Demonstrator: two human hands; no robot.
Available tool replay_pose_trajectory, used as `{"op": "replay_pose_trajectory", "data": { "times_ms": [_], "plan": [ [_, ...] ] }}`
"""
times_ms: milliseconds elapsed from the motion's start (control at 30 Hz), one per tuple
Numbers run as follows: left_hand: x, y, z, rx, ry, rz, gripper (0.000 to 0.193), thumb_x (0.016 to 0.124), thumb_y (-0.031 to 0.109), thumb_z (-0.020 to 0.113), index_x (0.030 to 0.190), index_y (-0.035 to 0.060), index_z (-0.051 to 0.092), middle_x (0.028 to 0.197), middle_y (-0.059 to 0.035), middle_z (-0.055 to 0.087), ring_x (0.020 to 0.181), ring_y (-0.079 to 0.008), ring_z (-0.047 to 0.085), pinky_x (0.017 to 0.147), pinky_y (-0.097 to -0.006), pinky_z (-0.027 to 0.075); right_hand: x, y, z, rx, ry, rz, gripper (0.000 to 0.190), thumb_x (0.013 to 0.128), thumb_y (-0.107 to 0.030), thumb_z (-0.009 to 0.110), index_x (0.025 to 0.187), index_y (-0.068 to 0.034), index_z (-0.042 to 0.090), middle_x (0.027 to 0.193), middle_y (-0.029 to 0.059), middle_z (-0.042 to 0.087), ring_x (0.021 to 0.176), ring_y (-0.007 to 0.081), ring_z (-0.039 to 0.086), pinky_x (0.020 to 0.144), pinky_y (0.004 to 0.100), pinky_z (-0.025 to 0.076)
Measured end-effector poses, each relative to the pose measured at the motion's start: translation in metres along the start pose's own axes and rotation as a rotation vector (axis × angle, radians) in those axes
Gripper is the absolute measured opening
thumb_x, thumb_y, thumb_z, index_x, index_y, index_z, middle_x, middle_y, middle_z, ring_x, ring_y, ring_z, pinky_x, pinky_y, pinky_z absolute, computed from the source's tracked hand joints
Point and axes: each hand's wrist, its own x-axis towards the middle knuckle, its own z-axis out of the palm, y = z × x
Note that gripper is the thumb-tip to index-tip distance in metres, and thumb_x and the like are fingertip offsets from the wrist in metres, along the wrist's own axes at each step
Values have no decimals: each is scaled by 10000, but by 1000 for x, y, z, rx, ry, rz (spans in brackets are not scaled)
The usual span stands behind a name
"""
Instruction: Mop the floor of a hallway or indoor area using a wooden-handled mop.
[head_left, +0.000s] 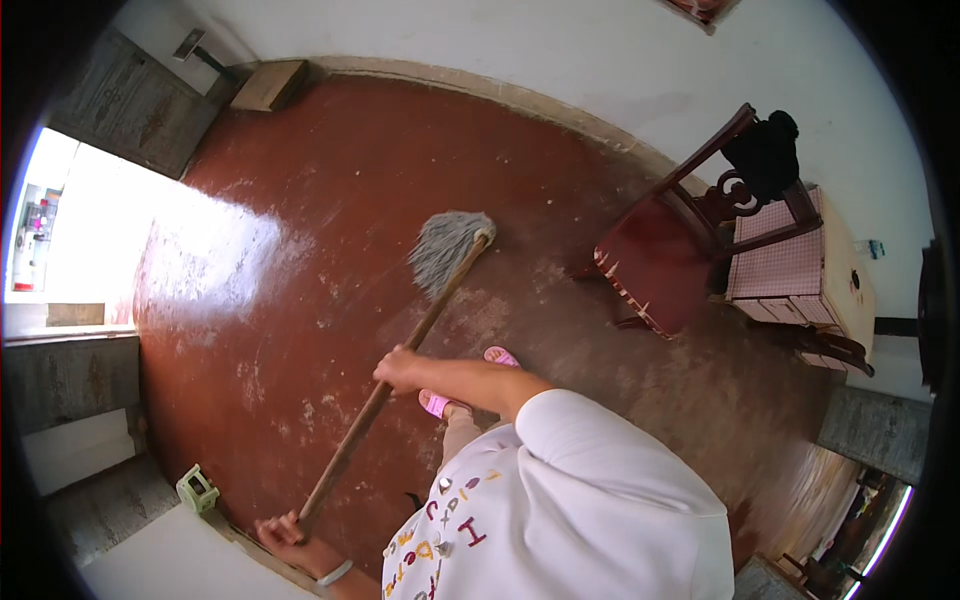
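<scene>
A string mop (450, 247) with grey strands rests on the red floor, its long wooden handle (347, 450) slanting down toward the lower left. My right hand (401, 369) grips that handle around its middle. At the handle's end is my left hand (289, 536), its fingers curled about the wood and a pale band on the wrist. The strands lie spread to the left of the handle's head end. Both my feet, in pink slippers (433, 403), stand just behind the handle.
To the right stands a dark wooden chair (660, 247) with a black cloth (765, 157) over its back. Beyond it is a table with a checked cover (776, 262). A wooden block (270, 85) sits by the far wall, a green object (197, 489) by the near-left wall. Bright doorway (90, 225) at left.
</scene>
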Motion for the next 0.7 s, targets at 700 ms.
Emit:
{"op": "replay_pose_trajectory", "data": {
  "times_ms": [700],
  "plan": [
    [-171,-175,221,-101,-1101,-462,352,912,43,563,596,82,412,457,-10,419,392,-105,377,433,-271,310,-235,212,-53,-169,599,644,272,673,-61,697,877,-158,545,943,47,568,971,298,562,750,465,465]
  ]
}}
